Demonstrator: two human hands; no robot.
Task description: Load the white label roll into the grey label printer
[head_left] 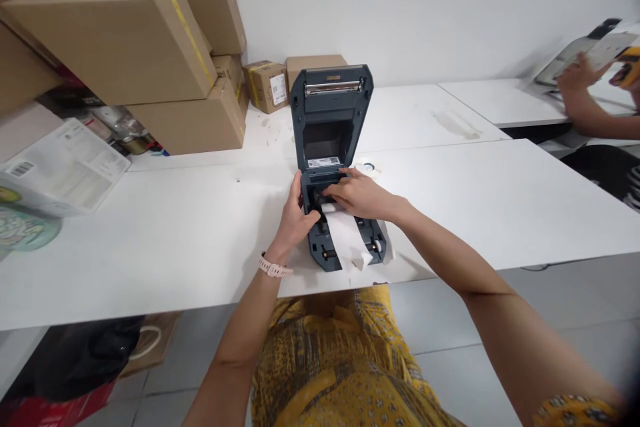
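Observation:
A dark grey label printer stands on the white table with its lid raised. White label paper runs from the roll bay over the printer's front edge, its end curled. My left hand grips the printer's left side, fingers along the outer wall and thumb over the rim. My right hand reaches over the bay from the right, its bent fingers on the paper roll. The hand covers much of the roll, and its fingertips are partly hidden.
Cardboard boxes are stacked at the back left, with a small taped box beside them. A white carton stands at the left. At far right, another person's hand is at a second device. A tape-like ring lies behind my right hand.

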